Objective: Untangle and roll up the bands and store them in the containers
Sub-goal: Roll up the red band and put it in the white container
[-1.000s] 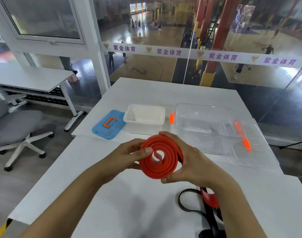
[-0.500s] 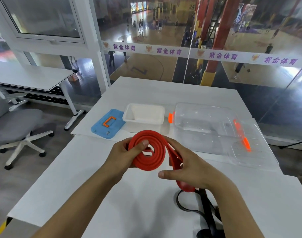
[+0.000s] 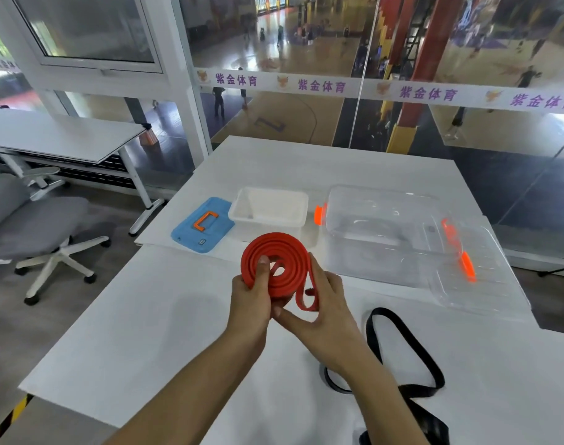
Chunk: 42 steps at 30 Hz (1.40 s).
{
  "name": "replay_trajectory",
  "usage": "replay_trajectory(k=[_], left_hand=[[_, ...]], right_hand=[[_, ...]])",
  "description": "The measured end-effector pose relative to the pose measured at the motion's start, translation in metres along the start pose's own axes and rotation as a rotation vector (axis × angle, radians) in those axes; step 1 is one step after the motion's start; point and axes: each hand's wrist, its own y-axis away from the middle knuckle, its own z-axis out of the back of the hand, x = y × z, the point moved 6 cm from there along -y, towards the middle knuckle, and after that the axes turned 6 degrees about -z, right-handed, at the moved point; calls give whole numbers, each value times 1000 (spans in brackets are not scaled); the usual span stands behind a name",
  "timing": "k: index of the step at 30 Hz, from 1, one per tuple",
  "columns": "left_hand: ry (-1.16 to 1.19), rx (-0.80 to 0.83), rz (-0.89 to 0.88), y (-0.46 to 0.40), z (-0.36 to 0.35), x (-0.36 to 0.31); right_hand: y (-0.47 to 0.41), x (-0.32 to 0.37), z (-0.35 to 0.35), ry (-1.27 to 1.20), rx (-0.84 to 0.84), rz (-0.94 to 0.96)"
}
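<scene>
A white table (image 3: 145,332) carries everything here, and places below are given from the clear plastic container (image 3: 383,232) that sits toward its far side. That container, with orange latches, is open; its clear lid (image 3: 479,277) lies tilted just to the right of it, touching its edge. Nearer the viewer than the container, a black band (image 3: 405,335) lies loose in a long loop on the tabletop, partly hidden by the right forearm. Left of the container, just beside it, stands a smaller white tub (image 3: 267,208), and left of that lies a blue lid (image 3: 203,224) with an orange handle, flat on the table. The red band (image 3: 274,261), mostly wound into a flat coil, is held up in the air in front of the tub, nearer and to the left of the clear container. The left hand (image 3: 251,297) grips the coil, thumb pressed across its face. The right hand (image 3: 325,306) holds the coil's right edge, where a short loose end of the red band hangs against its fingers.
</scene>
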Motion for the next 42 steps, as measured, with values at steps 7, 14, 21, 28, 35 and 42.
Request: replay_trajectory(k=[7, 14, 21, 28, 35, 42], left_hand=[[53, 206, 144, 25, -22, 19], [-174, 277, 40, -6, -8, 23], [-244, 236, 9, -84, -7, 16], [-335, 270, 24, -207, -12, 14], [-566, 221, -205, -343, -16, 0], [-859, 366, -296, -456, -43, 12]], right_hand=[[-15, -16, 9, -260, -127, -109], [-61, -21, 16, -178, -247, -227], [-144, -6, -4, -2, -175, -256], [-265, -3, -24, 247, -200, -333], [-380, -18, -53, 357, -275, -329], [-475, -68, -79, 409, -262, -402]])
